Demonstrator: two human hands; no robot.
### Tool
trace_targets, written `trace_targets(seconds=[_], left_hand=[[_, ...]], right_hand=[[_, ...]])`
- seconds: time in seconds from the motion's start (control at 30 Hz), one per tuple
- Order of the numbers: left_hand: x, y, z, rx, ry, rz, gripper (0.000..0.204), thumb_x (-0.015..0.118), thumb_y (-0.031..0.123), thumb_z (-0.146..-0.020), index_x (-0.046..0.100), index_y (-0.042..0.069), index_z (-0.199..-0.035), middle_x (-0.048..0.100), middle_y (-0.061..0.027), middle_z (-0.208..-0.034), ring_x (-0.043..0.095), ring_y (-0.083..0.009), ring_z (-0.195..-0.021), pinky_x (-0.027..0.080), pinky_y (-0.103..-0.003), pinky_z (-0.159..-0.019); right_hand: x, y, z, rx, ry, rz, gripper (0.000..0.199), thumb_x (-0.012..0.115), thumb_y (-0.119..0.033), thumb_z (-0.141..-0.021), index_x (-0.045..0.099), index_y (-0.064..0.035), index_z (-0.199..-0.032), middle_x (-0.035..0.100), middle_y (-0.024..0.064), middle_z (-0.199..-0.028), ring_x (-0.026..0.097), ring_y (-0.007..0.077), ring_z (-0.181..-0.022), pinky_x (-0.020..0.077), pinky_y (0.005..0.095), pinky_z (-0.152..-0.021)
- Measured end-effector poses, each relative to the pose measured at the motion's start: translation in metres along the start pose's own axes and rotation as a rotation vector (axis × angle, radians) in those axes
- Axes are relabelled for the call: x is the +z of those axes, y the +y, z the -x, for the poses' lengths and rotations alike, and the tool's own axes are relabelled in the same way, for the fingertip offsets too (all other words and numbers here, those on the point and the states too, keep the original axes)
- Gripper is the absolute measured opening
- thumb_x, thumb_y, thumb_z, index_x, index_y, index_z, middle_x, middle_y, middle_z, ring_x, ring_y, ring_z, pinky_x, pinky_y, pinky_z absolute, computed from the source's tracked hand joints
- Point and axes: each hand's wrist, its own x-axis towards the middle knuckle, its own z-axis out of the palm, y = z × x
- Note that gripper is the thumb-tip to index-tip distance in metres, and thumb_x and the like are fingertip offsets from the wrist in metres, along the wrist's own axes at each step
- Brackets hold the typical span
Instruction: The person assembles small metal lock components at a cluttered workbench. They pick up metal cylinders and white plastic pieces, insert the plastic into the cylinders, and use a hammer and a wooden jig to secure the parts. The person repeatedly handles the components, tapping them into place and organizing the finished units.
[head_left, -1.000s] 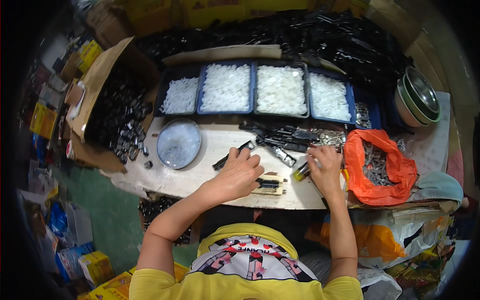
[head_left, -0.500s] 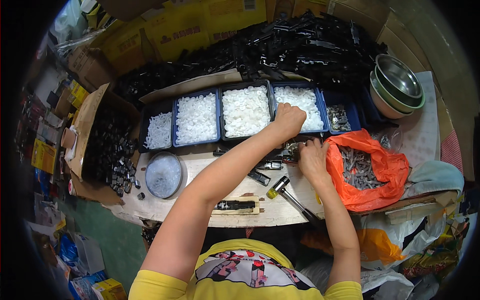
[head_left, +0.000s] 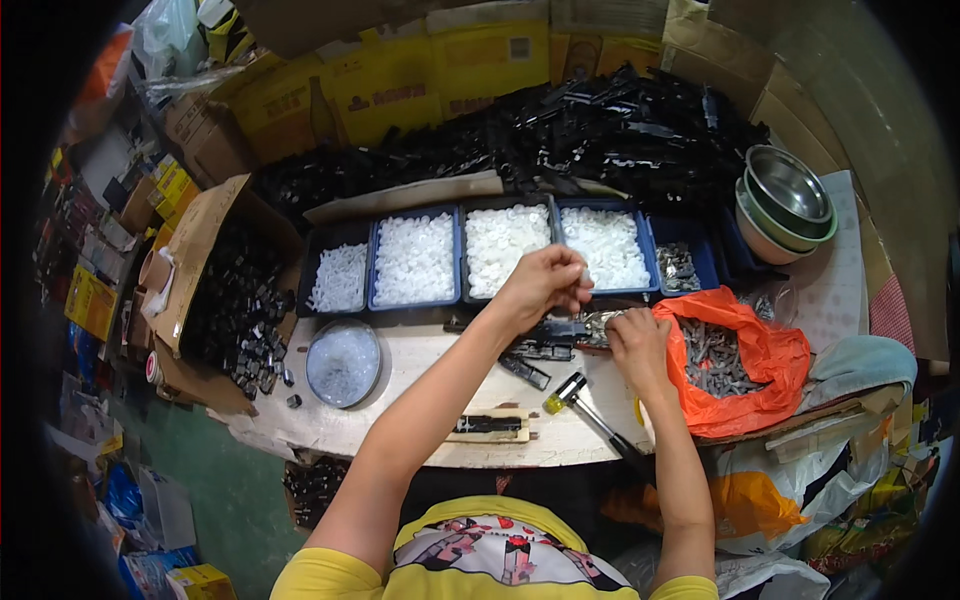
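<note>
Small metal parts (head_left: 597,324) lie on the surface (head_left: 562,446) at your right hand (head_left: 641,347) in the head view; that grip is half-curled, can't tell if it has any. Your left hand (head_left: 541,287) has a near-closed grip before the trays (head_left: 415,304), contents unclear. Trays are lined up, probably for easy reach. Yellow carton (head_left: 385,90) carries printing; parts show no readable labels.

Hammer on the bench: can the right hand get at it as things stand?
Likely yes. The hammer lies uncovered on the bench, nearer the wearer than the right hand, and nothing visible blocks the way; the hand would just need to leave the metal parts.
</note>
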Motion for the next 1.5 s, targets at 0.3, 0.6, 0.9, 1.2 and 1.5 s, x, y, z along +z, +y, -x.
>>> trace_targets(seconds=[0.3, 0.6, 0.9, 1.2, 1.5], left_hand=[[-0.031, -0.060, 0.134, -0.058, -0.099, 0.528, 0.017, 0.058, 0.009, -0.085, 0.055, 0.005, -0.100, 0.057, -0.0071, -0.083, 0.056, -0.0164, -0.074, 0.045, -0.030, -0.060], [-0.043, -0.064, 0.165, 0.037, -0.143, 0.611, 0.013, 0.056, 0.008, -0.086, 0.054, 0.002, -0.098, 0.060, -0.0080, -0.083, 0.058, -0.0152, -0.072, 0.048, -0.030, -0.061], [-0.047, -0.062, 0.178, 0.072, -0.048, 0.499, 0.011, 0.056, 0.002, -0.084, 0.058, -0.001, -0.095, 0.061, -0.0098, -0.084, 0.061, -0.0169, -0.073, 0.051, -0.027, -0.062], [-0.045, -0.078, 0.191, 0.376, 0.256, 0.006, 0.011, 0.056, 0.001, -0.084, 0.059, -0.003, -0.094, 0.062, -0.0082, -0.085, 0.061, -0.0129, -0.076, 0.051, -0.024, -0.066], [-0.055, -0.071, 0.208, 0.600, 0.449, -0.836, 0.014, 0.065, -0.004, -0.072, 0.063, 0.001, -0.086, 0.062, -0.0079, -0.089, 0.057, -0.0179, -0.088, 0.046, -0.026, -0.070]], right_hand=[[-0.029, -0.078, 0.018, -0.067, -0.185, -0.615, 0.005, 0.062, -0.009, -0.075, 0.059, -0.0065, -0.078, 0.055, 0.0021, -0.078, 0.049, 0.0185, -0.079, 0.0308, 0.0315, -0.074], [-0.023, -0.113, 0.011, -0.188, -0.291, -0.596, 0.007, 0.063, -0.011, -0.077, 0.058, -0.0054, -0.078, 0.054, 0.0032, -0.075, 0.048, 0.0192, -0.076, 0.0327, 0.0320, -0.073], [-0.011, -0.124, 0.011, -0.205, -0.341, -0.703, 0.004, 0.060, -0.009, -0.078, 0.058, -0.0079, -0.081, 0.052, 0.0018, -0.075, 0.047, 0.0191, -0.076, 0.0280, 0.0314, -0.070], [-0.007, -0.146, 0.026, -0.216, -0.113, -0.469, 0.011, 0.065, -0.005, -0.072, 0.061, -0.0072, -0.082, 0.057, 0.0014, -0.076, 0.049, 0.0187, -0.074, 0.0286, 0.0314, -0.067], [0.005, -0.156, 0.040, -0.331, -0.107, -0.269, 0.012, 0.066, -0.005, -0.068, 0.060, -0.0077, -0.078, 0.055, 0.0011, -0.075, 0.048, 0.0188, -0.072, 0.0302, 0.0346, -0.068]])
